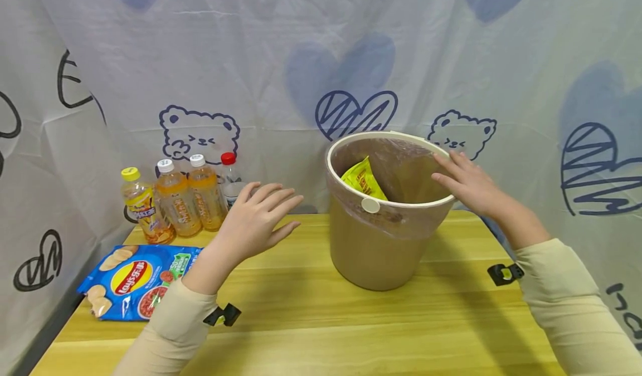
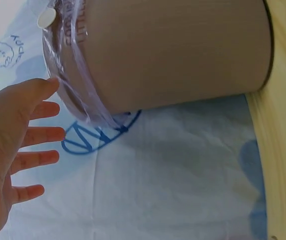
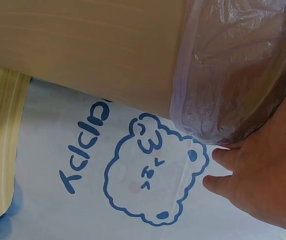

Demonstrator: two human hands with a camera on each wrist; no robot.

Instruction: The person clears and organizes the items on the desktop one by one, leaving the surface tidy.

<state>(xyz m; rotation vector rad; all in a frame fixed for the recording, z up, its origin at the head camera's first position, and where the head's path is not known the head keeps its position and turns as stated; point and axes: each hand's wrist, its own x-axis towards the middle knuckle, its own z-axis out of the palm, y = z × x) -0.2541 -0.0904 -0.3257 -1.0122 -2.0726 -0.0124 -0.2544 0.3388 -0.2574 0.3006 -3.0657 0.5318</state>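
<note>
- Tan cylindrical plastic bin: upright at 1–2 o'clock on the yellow wood-grain table, cream rim up. Probably stood there so both hands reach its mouth.
- Clear, faintly purple plastic liner: inside the bin, edge folded over the rim and hanging outside. Fold likely stops it slipping in.
- Crumpled bright-yellow packet with red lettering: inside the bin, 8 o'clock side, upper end near the rim. How deep it goes: hidden.
- Right grip, bare hand: at the rim's 3 o'clock, fingers extended and loose, not curled round anything visible. Looks like light steadying; actual pressure, can't tell.
- Left grip, bare hand: over the table at 11 o'clock, fingers spread wide, nothing in it. Clear of the bin in the head view.
- Four capped plastic drink bottles: upright in a row at 10 o'clock, far edge; yellow cap, two white, one red. Red-capped one partly behind the left grip. Probably grouped to leave room mid-table.
- Blue glossy Lay's chip bag: flat at 9 o'clock, nearer than the bottles, partly behind the left forearm. Laid flat, presumably since it won't stand.
</note>
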